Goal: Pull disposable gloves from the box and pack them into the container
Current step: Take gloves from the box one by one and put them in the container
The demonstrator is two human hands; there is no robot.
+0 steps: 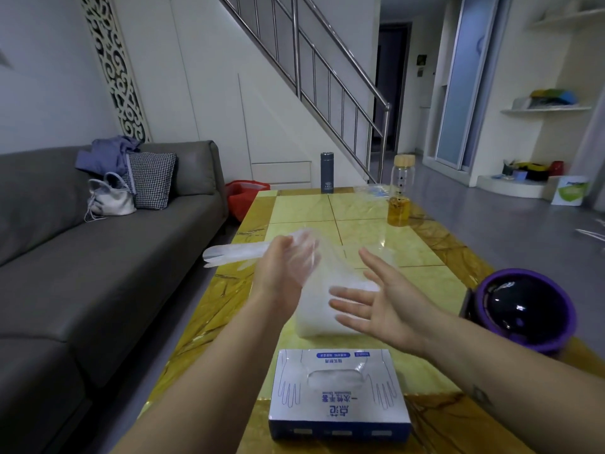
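The left hand (284, 262) grips a glove (229, 253), fingers curled round its cuff end. The glove's flat fingers stick out sideways past the table's (304, 208) left edge. The right hand (389, 306) is wide open and holds nothing, palm turned inward and fingers spread. Its fingertips lie across the container (314, 322), but I cannot tell if they touch it.

The container stands mid-table between the hands. The box (339, 398) sits behind it at the near edge, with more gloves showing in its oval slot.

The step in hand looks like getting this glove into the container. It would likely go best if the loose glove fingers are gathered or folded over first, so nothing trails outside. The right hand could then steady the container's wall while the left pushes the bundle down. Thin film tends to trap air and spring back, so a flat press should serve better than a quick drop.

- **Glove:** clear, filmy plastic, limp and lightly crinkled, probably clingy and slippery.
- **Container:** milky and translucent with soft, blurred edges. Whether it is stiff or pliable is not clear.
- **Box:** glossy white and blue card, printed with hand outlines.
- **Table:** polished yellow stone-look tiles with a veined border, smooth and reflective.
- **Right edge:** a glossy dark bowl (523, 309) with a purple rim stands here.
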